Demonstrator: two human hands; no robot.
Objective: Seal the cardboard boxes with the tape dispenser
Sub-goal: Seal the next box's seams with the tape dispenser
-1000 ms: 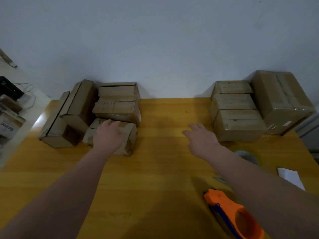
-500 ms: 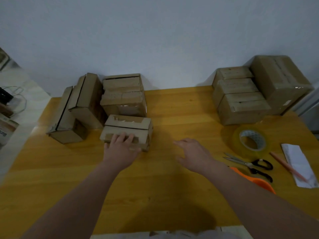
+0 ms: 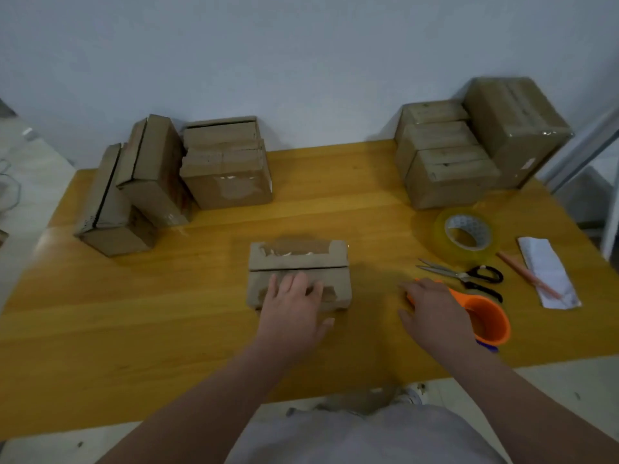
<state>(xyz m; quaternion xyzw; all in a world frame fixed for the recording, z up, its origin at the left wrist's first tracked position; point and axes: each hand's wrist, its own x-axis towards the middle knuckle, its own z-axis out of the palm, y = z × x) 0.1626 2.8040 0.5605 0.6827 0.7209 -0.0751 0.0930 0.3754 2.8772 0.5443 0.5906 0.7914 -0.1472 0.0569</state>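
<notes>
A small cardboard box (image 3: 299,266) with torn tape on its top lies in the middle of the yellow table (image 3: 167,313), its flap seam running left to right. My left hand (image 3: 294,313) rests on the box's near half, fingers on top and thumb at the near side, holding it. The orange tape dispenser (image 3: 487,321) lies to the right of the box. My right hand (image 3: 432,313) is spread over the dispenser's left end, fingers apart, hiding that part.
Unsealed boxes (image 3: 224,165) stand stacked at the back left, taped boxes (image 3: 445,172) at the back right against the wall. A clear tape roll (image 3: 466,233), scissors (image 3: 469,275), a pencil (image 3: 526,272) and folded paper (image 3: 549,272) lie to the right. The table's near edge (image 3: 335,386) is close to my body.
My left hand pulled the small box from the left stack toward me to the table's middle. My right hand swung down and right onto the orange dispenser. The view tilted down.
</notes>
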